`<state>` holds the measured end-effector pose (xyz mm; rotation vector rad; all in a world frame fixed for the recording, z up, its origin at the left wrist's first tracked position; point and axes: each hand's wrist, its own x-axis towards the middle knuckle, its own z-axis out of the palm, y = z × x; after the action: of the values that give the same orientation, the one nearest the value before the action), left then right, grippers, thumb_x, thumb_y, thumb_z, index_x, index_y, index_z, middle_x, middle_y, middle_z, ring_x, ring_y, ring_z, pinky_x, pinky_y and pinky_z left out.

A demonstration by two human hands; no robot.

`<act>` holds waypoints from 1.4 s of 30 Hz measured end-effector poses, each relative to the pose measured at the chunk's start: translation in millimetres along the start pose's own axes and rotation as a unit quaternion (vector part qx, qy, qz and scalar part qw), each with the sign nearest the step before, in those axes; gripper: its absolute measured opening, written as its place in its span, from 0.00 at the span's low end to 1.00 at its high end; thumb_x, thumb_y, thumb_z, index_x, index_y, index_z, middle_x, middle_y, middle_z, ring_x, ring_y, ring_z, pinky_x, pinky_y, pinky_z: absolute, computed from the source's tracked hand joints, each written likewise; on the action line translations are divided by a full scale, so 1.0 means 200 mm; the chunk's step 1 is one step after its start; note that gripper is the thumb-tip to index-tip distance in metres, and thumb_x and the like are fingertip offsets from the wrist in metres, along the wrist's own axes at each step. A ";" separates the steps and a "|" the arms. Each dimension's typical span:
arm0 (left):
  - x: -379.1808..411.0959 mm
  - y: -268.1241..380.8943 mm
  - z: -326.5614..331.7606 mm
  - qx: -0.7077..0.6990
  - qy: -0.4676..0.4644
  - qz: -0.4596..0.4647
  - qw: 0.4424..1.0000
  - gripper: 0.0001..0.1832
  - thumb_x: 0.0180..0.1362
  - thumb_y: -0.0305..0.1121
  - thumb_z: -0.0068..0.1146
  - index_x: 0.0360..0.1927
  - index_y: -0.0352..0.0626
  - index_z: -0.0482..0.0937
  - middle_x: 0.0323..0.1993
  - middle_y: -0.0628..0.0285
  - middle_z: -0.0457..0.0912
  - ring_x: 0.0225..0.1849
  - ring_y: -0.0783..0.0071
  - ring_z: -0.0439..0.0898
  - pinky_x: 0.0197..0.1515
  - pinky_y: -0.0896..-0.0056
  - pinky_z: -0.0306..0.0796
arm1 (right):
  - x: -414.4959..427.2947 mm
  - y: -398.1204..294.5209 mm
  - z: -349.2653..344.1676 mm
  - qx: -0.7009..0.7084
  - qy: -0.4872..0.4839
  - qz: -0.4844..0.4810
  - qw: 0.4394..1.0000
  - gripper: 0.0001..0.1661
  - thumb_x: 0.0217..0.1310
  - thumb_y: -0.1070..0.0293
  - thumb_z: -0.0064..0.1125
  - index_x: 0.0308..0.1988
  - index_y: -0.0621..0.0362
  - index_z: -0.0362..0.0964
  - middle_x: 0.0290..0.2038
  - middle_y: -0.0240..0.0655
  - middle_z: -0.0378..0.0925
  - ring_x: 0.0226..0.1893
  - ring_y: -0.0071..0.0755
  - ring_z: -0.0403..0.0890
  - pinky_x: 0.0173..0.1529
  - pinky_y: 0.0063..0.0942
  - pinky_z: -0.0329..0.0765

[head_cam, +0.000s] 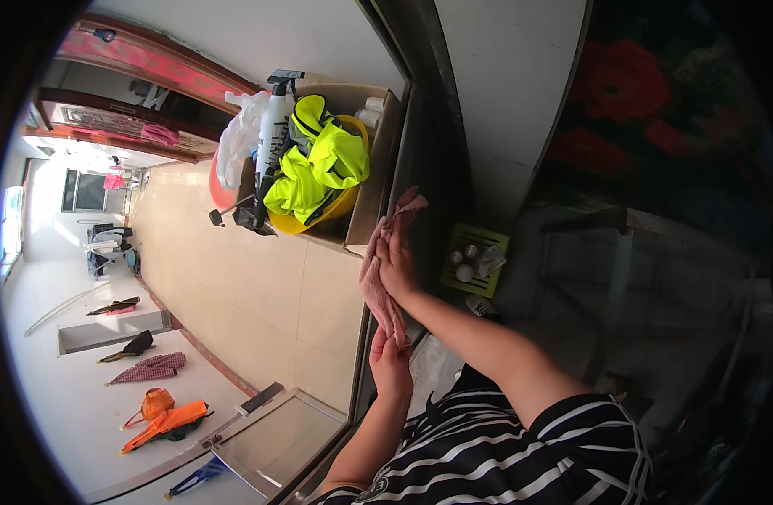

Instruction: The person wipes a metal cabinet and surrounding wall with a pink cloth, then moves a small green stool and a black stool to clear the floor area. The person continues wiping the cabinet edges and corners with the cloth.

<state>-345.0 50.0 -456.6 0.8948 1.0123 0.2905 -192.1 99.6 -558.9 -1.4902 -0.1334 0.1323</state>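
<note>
A pink cloth [377, 291] stretches between my two hands over the dark edge of a door or window frame [360, 379]. My left hand [388, 360] grips its lower end, fingers closed on it. Farther along, my right hand [396, 262] presses or holds the cloth near its upper part, with the ragged end sticking out past the fingertips. Which hand is which follows from the arms: one comes from the bottom, the other from the striped sleeve at the right.
Beyond the frame stands a cardboard box [377, 170] with a yellow basin [285, 224], a neon-yellow garment [336, 158] and a spray bottle [274, 132]. A green slatted stool [494, 237] with small items is at the right. A brush [260, 399] leans near a glass panel [298, 435].
</note>
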 end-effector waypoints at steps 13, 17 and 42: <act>-0.77 -0.26 -0.79 -0.051 0.031 0.012 0.998 0.17 0.60 0.25 0.46 0.53 0.41 0.74 0.34 0.70 0.76 0.31 0.82 0.71 0.32 0.80 0.65 | -1.23 -0.12 0.03 -0.031 -0.140 0.086 0.986 0.43 0.69 0.61 0.46 0.69 0.72 0.34 0.64 0.67 0.55 0.63 0.65 0.63 0.64 0.40 0.63; -0.99 -0.35 -1.00 -0.046 0.060 0.019 0.997 0.15 0.62 0.27 0.47 0.52 0.41 0.74 0.33 0.70 0.76 0.31 0.81 0.71 0.32 0.81 0.65 | -1.57 -0.10 0.04 -0.047 -0.190 0.094 0.976 0.46 0.66 0.62 0.48 0.68 0.75 0.32 0.67 0.68 0.48 0.66 0.66 0.57 0.66 0.41 0.61; -0.95 -0.36 -1.04 -0.030 0.046 0.038 0.998 0.14 0.58 0.24 0.43 0.46 0.38 0.76 0.30 0.67 0.76 0.26 0.79 0.69 0.30 0.79 0.63 | -1.61 -0.10 0.03 -0.051 -0.227 0.088 0.969 0.46 0.59 0.68 0.53 0.68 0.72 0.36 0.65 0.68 0.51 0.63 0.66 0.62 0.64 0.38 0.64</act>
<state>-630.9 -1.8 -442.5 0.8732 1.0511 0.4277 -510.0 49.2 -541.1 -1.5538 -0.3805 0.6199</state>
